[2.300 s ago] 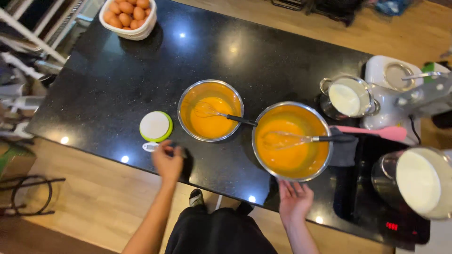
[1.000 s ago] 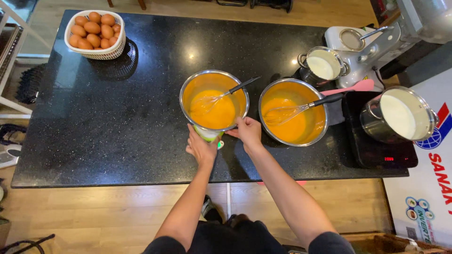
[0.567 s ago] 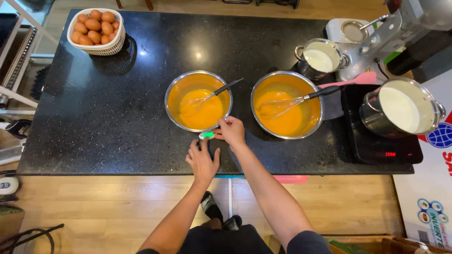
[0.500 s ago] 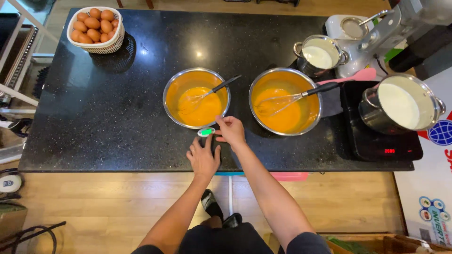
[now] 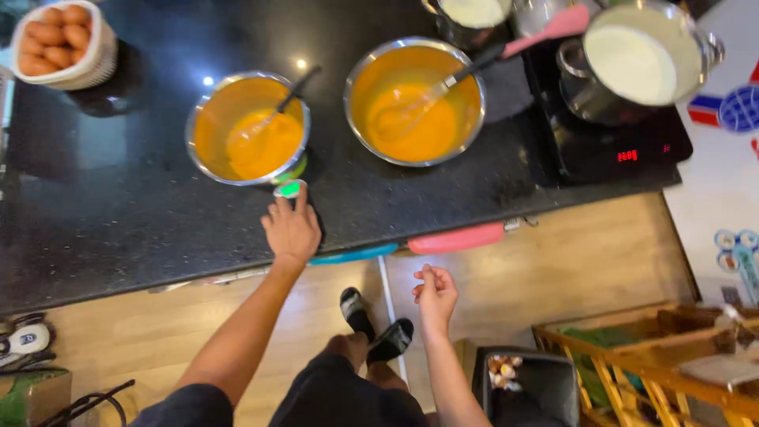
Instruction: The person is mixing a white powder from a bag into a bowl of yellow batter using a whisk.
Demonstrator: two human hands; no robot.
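Note:
My left hand (image 5: 291,229) lies flat on the front edge of the black counter (image 5: 118,221), fingers spread, fingertips touching a small green-topped cup (image 5: 290,189). Just beyond the cup stands a steel bowl (image 5: 247,130) of orange egg liquid with a spoon in it. To its right is a second steel bowl (image 5: 415,103) of the same liquid, holding a whisk. My right hand (image 5: 433,289) hangs off the counter over the wooden floor with its fingers drawn together; nothing shows in it.
A pot of white liquid (image 5: 632,63) sits on an induction cooker (image 5: 624,154) at the right, with a pink spatula (image 5: 545,28) beside it. A white bowl of brown eggs (image 5: 63,39) stands far left. Below are a bin with eggshells (image 5: 518,379) and a wooden crate (image 5: 672,356).
My right hand has left the counter by the green cup and dropped below its edge. My left hand stays at the cup. The view has moved closer and lower.

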